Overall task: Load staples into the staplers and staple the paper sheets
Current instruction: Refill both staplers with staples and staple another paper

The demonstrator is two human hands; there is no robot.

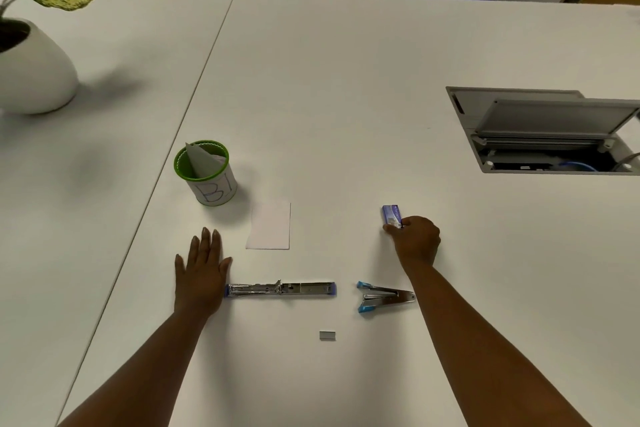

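While the left hand (202, 269) lies flat on the tabletop (346, 80) — fingers straight, slightly spread — the right hand (415, 239) pinches a staple box (391, 214) beyond two staplers (280, 289).

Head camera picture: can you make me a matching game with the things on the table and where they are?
Things
1. small purple staple box
2. green-rimmed white cup
3. long silver stapler lying opened flat
4. small grey strip of staples

Places
A. lies alone, nearest the camera
B. beside the flat left hand
C. pinched by the right hand
D. behind the white paper sheet, holding paper

Pairs: 1-C, 2-D, 3-B, 4-A
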